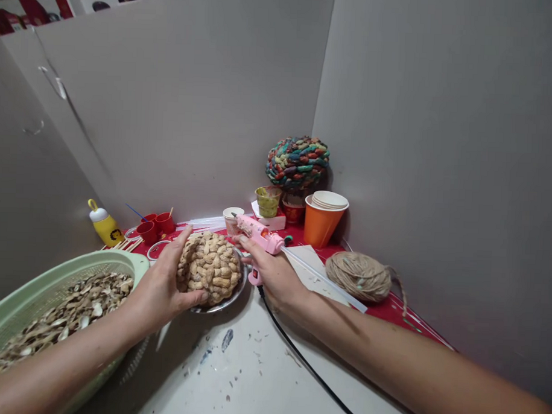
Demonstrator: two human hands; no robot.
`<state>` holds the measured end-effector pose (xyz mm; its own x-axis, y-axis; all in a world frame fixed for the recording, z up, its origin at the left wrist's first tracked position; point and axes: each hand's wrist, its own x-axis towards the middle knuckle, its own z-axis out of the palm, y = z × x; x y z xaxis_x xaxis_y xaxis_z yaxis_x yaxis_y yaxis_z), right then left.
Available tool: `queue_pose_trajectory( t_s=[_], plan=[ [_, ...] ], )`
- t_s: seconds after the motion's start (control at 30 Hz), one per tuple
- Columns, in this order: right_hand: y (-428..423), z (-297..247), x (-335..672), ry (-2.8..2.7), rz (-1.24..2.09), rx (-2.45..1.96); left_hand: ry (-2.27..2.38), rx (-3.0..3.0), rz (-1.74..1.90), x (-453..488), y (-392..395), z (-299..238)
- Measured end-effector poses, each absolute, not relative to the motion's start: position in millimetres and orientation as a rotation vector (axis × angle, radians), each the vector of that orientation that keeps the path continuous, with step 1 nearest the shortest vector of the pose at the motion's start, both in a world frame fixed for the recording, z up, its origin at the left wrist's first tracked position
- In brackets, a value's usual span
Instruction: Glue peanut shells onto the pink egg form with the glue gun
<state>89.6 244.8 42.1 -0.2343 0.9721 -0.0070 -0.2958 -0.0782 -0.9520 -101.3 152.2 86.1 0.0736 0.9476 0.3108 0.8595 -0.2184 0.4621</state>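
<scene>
A rounded ball covered in peanuts (213, 268) rests in a shiny metal bowl (222, 306). My left hand (165, 281) grips its left side, thumb low in front and fingers behind. Just right of the ball, my right hand (274, 270) is closed around a pink hot glue gun (259, 230). The gun's nozzle points left over a white paper cup, and a long clear glue stick (325, 278) sticks out of its back. A black cord (298, 353) runs from the handle toward the front edge of the view. Part of the handle is hidden by my fingers.
A green colander (133, 259) of shell pieces stands at left. Behind are a yellow bottle (107, 228), small red cups (147, 231) and a multicoloured woven-looking ball (298, 162). An orange cup (321, 223) and a twine ball (359, 276) sit at right, near grey walls.
</scene>
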Motion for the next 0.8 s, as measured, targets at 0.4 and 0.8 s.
queue_pose_trajectory(
  t_s=[0.4, 0.8],
  plan=[
    [274, 21, 85, -1.084, 1.588, -1.114, 1.878, 1.903, 0.983, -104, 152, 102],
    [271, 13, 81, -1.094, 1.699, -1.114, 1.820, 1.580, 0.965, -131, 168, 117]
  ],
)
